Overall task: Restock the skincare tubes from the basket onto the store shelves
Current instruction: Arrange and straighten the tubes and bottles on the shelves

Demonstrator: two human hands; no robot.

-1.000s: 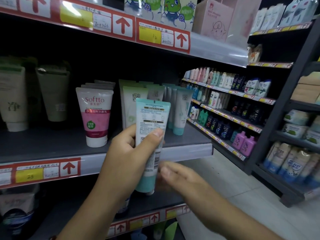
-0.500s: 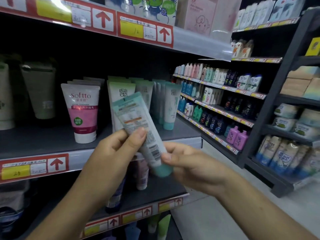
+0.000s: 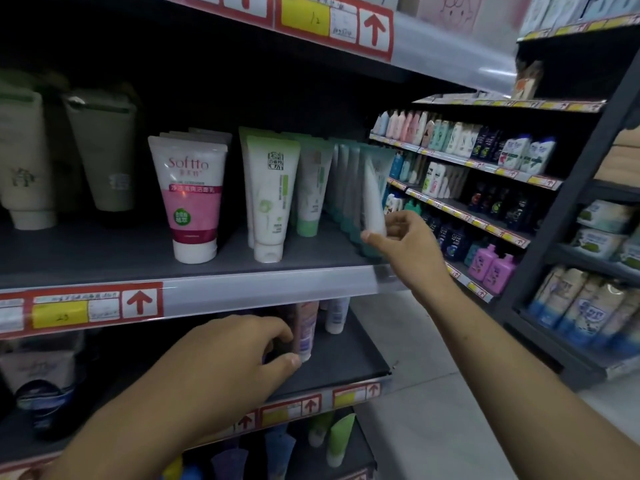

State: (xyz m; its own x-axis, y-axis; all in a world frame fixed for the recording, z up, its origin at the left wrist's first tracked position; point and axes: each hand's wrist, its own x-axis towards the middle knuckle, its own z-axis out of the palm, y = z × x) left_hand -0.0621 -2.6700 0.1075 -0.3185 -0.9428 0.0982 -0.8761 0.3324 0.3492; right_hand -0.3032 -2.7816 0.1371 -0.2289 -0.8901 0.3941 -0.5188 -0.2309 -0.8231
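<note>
At right centre of frame, right hand (image 3: 403, 239) pinches teal tube (image 3: 374, 199) into its shelf (image 3: 270, 284) row, not yet released; left hand (image 3: 221, 362), fingers curled, empty; basket unseen, remainder unknown

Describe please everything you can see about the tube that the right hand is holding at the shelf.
The teal tube is a soft plastic squeeze tube, white below and teal toward its flat crimped top. It is tilted, cap end down, at the right end of the middle shelf, against a row of similar teal tubes. The right hand pinches its lower part. The image is blurred, so print and cap are unclear.
</note>
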